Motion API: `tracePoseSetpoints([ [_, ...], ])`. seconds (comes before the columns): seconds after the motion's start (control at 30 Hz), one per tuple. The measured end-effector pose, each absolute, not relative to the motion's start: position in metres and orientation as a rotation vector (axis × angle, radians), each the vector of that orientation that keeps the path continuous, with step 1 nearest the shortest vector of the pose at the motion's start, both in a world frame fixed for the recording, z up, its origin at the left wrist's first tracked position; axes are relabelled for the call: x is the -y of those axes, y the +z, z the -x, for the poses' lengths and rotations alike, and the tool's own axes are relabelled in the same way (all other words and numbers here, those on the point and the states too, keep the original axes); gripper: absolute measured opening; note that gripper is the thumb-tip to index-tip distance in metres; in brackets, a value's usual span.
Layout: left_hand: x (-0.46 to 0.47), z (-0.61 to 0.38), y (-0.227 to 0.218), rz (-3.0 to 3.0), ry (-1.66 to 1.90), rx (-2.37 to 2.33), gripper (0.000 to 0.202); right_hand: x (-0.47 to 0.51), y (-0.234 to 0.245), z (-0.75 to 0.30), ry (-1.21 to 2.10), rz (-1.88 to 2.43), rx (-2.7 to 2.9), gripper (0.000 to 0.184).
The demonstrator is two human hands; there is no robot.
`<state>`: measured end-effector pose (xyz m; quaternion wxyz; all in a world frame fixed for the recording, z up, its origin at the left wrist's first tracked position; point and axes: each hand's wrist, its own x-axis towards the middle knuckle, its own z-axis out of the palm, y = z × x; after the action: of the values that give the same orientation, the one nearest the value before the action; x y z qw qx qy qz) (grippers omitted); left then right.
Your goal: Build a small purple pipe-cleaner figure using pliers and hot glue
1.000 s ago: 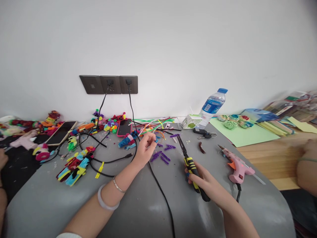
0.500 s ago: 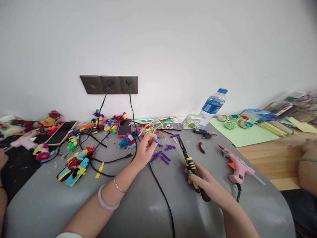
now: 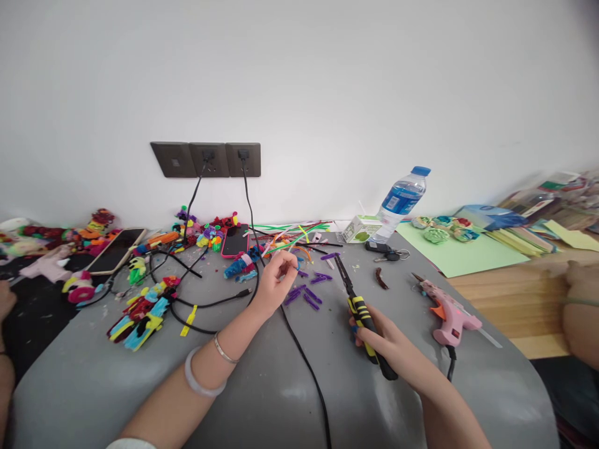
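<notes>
My left hand (image 3: 277,282) is closed in a pinch above the middle of the grey table (image 3: 262,399); what its fingertips hold, if anything, is too small to make out. Just right of it lie several purple pipe cleaner pieces (image 3: 311,298). My right hand (image 3: 381,337) grips the black and yellow handles of long-nosed pliers (image 3: 360,312). The jaws point away from me, toward the purple pieces, and look closed. Behind my left hand is a loose bundle of coloured pipe cleaners (image 3: 299,234).
A pink glue gun (image 3: 452,321) rests at the right, near keys (image 3: 397,255) and a water bottle (image 3: 402,202). Black cables (image 3: 306,362) cross the table. Pipe cleaner figures (image 3: 145,315) and phones (image 3: 116,251) are at the left. Other people's arms (image 3: 580,308) show at both edges.
My left hand has turned very slightly, its fingertips curling in a little. My right hand and the pliers stay in place.
</notes>
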<state>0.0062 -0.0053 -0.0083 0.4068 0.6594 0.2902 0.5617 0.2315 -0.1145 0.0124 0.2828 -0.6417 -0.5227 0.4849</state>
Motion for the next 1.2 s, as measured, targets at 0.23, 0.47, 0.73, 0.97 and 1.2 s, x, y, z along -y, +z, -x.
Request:
tracePoseSetpoints([
  [0.23, 0.0041, -0.0064, -0.0088, -1.689, 1.433, -0.725, 0.015, 0.1151, 0.0138, -0.2314, 1.298, 1.728, 1.4, 0.04],
  [0.47, 0.0067, -0.0071, -0.0093, -1.594, 1.387, -0.722, 0.015, 0.1156, 0.0131, -0.2311, 1.29, 1.724, 1.4, 0.042],
  [0.73, 0.0076, -0.0086, -0.0039, -1.487, 1.338, -0.633, 0.029, 0.1161, 0.0138, -0.232, 1.292, 1.735, 1.406, 0.033],
  [0.97, 0.007, -0.0088, -0.0068, -1.454, 1.318, -0.631, 0.035, 0.1153, 0.0143, -0.2316, 1.289, 1.715, 1.399, 0.037],
  [1.2, 0.0063, -0.0077, -0.0074, -1.472, 1.306, -0.628, 0.028, 0.1155, 0.0109, -0.234, 1.295, 1.719, 1.413, 0.035],
])
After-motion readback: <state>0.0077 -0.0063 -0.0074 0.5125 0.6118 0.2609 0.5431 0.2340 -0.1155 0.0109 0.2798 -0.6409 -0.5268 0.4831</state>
